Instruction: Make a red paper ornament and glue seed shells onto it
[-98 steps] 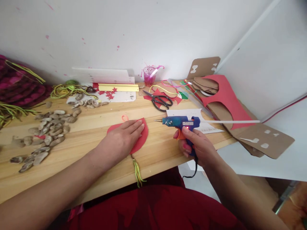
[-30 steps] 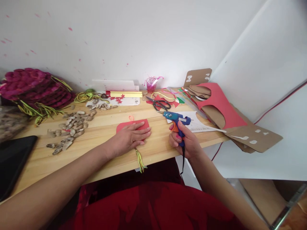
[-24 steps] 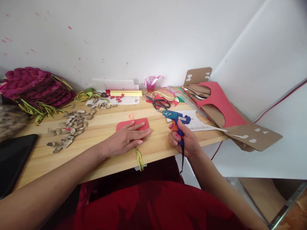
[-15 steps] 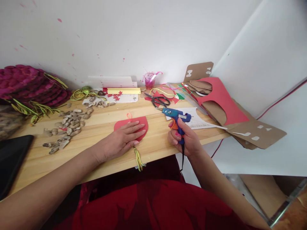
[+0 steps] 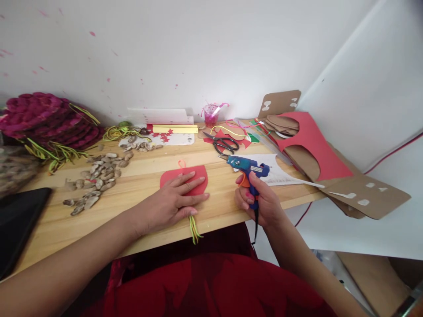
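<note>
My left hand (image 5: 172,200) lies flat, fingers spread, on a red paper cut-out (image 5: 198,175) on the wooden table (image 5: 139,169). A small orange loop sticks out of the cut-out's far edge, and a yellow-green tassel (image 5: 194,228) hangs from its near side over the table's front edge. My right hand (image 5: 261,202) grips the handle of a blue glue gun (image 5: 247,166) with an orange trigger. Its nozzle points left and slightly away, to the right of the cut-out. A black cord drops from the gun's handle.
Black scissors (image 5: 224,143) lie behind the glue gun. Several dried seed pods (image 5: 97,176) are scattered at left. Magenta flower-like pieces (image 5: 49,116) lie at far left, a black tablet (image 5: 16,220) at the near left. Red and brown card sheets (image 5: 313,145) overhang the right edge.
The left hand has stayed pressed on the red cut-out. The glue gun, which first pointed level leftward, has tipped more upright in the right hand; the view shifted a little.
</note>
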Motion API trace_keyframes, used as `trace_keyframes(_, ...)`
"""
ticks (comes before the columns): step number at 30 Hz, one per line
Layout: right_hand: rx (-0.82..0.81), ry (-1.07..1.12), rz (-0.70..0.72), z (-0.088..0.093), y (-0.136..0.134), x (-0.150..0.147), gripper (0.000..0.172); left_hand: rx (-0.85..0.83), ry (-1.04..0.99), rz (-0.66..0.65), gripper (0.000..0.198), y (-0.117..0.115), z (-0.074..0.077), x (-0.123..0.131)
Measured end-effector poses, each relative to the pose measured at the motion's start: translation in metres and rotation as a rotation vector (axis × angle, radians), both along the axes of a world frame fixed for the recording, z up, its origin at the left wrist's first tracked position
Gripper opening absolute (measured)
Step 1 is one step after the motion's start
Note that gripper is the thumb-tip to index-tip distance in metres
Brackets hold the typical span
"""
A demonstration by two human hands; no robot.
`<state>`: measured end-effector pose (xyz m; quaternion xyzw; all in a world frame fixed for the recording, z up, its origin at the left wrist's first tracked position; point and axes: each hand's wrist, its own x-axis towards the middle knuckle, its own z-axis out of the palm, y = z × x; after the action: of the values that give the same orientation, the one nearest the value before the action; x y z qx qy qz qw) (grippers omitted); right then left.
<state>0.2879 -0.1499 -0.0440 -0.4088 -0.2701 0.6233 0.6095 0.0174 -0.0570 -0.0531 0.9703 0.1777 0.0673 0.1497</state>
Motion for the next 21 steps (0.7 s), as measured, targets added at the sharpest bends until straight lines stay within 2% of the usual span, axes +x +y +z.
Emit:
trace_keyframes(3,0.013,0.006,-0.001,0.000,0.000,0.000,0.038,-0.075,-0.069,0.090,0.057,-0.001,0.005,0.002)
trace_keyframes(6,0.020,0.012,0.005,-0.001,0.000,0.001,0.038,-0.019,-0.111,0.239,0.057,0.003,0.002,0.011)
trace_keyframes(9,0.020,0.021,0.018,-0.001,0.000,0.001,0.038,0.099,-0.051,0.221,0.055,0.008,-0.004,0.022)
trace_keyframes(12,0.017,0.028,0.025,-0.001,0.000,0.002,0.036,0.143,-0.006,0.230,0.053,0.010,-0.007,0.027)
trace_keyframes(21,-0.001,0.045,0.033,-0.001,0.000,0.003,0.034,0.148,0.128,0.248,0.051,0.006,0.004,0.029)
